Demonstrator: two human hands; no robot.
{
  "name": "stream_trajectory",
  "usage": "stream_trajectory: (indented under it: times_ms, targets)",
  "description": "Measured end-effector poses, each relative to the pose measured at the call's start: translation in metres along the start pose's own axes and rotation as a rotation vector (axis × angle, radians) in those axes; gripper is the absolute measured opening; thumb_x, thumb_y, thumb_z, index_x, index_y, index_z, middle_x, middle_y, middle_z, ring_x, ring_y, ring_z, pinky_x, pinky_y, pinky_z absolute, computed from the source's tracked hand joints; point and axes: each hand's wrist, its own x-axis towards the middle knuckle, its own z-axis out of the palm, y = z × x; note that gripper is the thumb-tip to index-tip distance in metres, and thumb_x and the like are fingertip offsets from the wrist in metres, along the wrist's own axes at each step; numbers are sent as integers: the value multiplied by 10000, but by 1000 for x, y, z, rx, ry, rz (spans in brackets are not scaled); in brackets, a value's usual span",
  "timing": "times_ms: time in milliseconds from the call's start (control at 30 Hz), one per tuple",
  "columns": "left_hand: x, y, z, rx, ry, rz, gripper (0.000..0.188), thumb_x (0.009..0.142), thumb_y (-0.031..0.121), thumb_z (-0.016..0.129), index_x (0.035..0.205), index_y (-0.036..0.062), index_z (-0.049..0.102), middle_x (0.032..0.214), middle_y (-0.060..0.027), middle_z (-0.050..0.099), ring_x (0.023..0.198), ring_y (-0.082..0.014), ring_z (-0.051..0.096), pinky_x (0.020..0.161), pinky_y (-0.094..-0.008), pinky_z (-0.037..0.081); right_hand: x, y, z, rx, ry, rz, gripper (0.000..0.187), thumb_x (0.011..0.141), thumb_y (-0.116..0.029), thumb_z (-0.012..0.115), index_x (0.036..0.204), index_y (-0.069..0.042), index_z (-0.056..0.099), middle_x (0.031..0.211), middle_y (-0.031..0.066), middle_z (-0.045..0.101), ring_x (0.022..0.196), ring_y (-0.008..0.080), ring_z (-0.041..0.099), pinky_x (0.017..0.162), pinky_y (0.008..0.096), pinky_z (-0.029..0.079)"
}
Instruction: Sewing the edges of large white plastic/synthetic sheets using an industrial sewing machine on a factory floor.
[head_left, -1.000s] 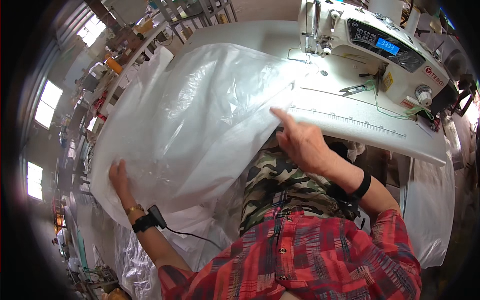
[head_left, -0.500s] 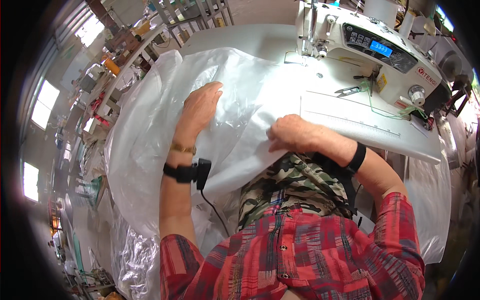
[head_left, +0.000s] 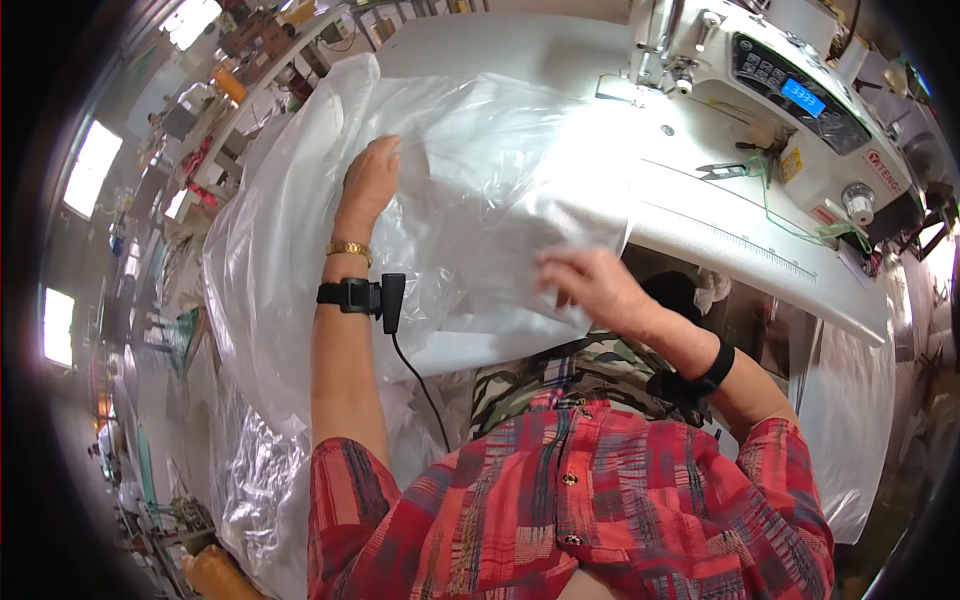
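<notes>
Clear, milky plastic sheeting (head_left: 480, 200) lies in a crumpled heap across the white sewing table (head_left: 520, 50), spilling off its near edge and down toward the person's lap. The left hand (head_left: 368, 185) rests flat on top of the sheeting with fingers spread and loosely bent, palm down, gripping nothing. The right hand (head_left: 590, 285) sits at the sheeting's near edge, just beside the table rim, fingers curled onto the plastic; whether it pinches a fold cannot be told.

On the left wrist sit a gold bracelet (head_left: 348, 250) and, just below it, a black strap with a small black box (head_left: 392, 300) from which a thin cable hangs. A black band (head_left: 712, 368) circles the right wrist.

Beyond the sheeting stands a white sewing machine (head_left: 760, 110), with a dark control panel bearing a small blue lit screen (head_left: 802, 97). A yellow square label (head_left: 790, 165) is stuck to the machine's front, and a red-and-white label (head_left: 825, 213) lies lower, near a round white knob (head_left: 858, 200). A printed ruler strip (head_left: 740, 245) runs along the table's front edge. More plastic (head_left: 250, 470) hangs bunched down at the left.
</notes>
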Motion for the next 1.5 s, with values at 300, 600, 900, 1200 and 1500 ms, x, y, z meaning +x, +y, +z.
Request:
stream_trajectory:
  times_ms: [300,600,900,1200,1500]
  targets:
    - [-50,139,-47,-324,-147,-140,210,868,179,651,1006,21,667,1137,-126,658,1032,-339,612,846,-425,474,64,21,34,812,136,267,360,935,-222,613,1215,-1,568,1085,64,626,845,187,675,678,303,500]
    - [-107,113,-31,-689,-29,-179,89,910,81,592,842,29,567,985,-68,661,952,-159,627,923,-347,446,73,21,48,971,139,185,297,921,-346,657,1050,-92,573,899,8,580,748,125,636,698,282,475]
    - [-106,136,-23,-245,48,48,235,798,183,759,875,51,581,867,-96,608,845,-279,623,740,-398,491,75,-2,24,1106,110,9,335,968,-349,606,1138,-63,570,1067,36,645,833,151,659,777,306,520]
    - [-112,129,-44,-370,113,-16,110,951,131,578,896,37,566,759,-63,561,694,-179,557,646,-306,439,86,-4,-24,1251,438,51,421,967,-308,605,1199,15,464,1254,121,514,889,238,659,754,336,548]
    - [-105,134,-113,-784,79,-244,109,967,102,613,920,23,555,591,75,420,560,-4,332,505,-179,261,66,-24,1,1102,137,49,281,951,-252,623,1155,-59,630,840,16,624,539,41,405,613,259,469]
